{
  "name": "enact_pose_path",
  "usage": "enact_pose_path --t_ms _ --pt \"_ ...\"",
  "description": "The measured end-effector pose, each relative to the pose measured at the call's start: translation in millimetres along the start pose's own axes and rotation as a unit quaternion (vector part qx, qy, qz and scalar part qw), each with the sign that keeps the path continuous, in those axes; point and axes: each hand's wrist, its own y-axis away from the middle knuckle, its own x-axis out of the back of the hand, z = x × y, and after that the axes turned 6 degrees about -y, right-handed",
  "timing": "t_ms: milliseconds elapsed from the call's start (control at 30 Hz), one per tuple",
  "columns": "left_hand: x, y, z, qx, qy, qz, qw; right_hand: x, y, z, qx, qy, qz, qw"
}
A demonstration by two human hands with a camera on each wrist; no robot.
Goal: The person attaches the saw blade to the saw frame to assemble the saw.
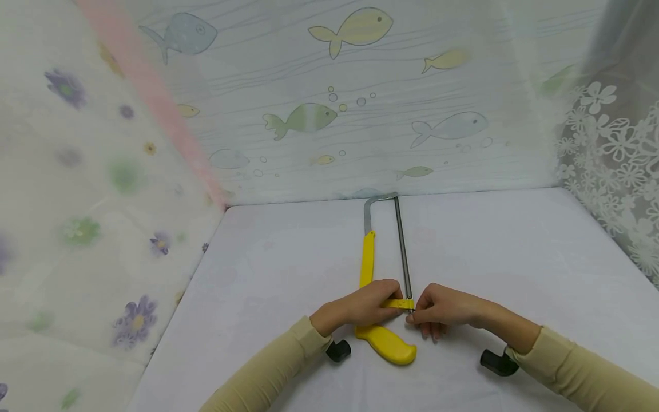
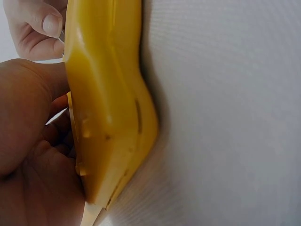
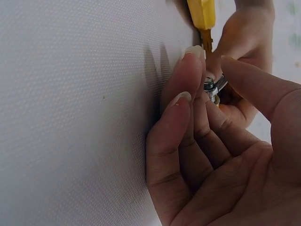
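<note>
A hacksaw with a yellow handle [image 1: 388, 345] and a curved metal front frame [image 1: 368, 216] lies on the white-covered table. Its dark, straight blade [image 1: 404, 252] runs from the far tip to a yellow bracket [image 1: 399, 304] near the handle. My left hand [image 1: 368, 303] lies across the yellow frame and grips it beside this bracket, hiding part of it. At the blade's near end, my right hand [image 1: 445, 309] pinches a small metal wing nut [image 3: 211, 88] on a threaded screw. The other right fingers are curled below, close over the cloth.
White cloth covers the table [image 1: 288, 246]. Black wrist devices [image 1: 338, 350] show under both forearms. Behind stands a curtain [image 1: 309, 68] printed with fish, with a flowered sheet [image 1: 77, 229] at the left and lace [image 1: 623, 154] at the right.
</note>
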Motion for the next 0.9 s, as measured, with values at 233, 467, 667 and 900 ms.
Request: enact_pose_path --t_ms 233,467,667,900 --pt "0.1 -0.1 0.1 0.001 -0.003 0.001 1.0000 0.5 -0.3 0.6 -0.001 0.000 0.002 1.000" --pt "-0.2 -0.1 -0.1 0.003 -0.004 0.001 1.0000 1.2 -0.1 1.5 -0.003 0.003 0.000 1.000" --pt "-0.1 0.3 0.0 0.005 0.000 0.001 1.0000 2.2 1.9 1.5 -0.001 -0.005 -0.007 1.000" --pt "1.0 0.8 0.8 0.002 -0.001 0.002 1.0000 4.2 4.4 -0.1 0.003 -0.004 -0.005 1.000"
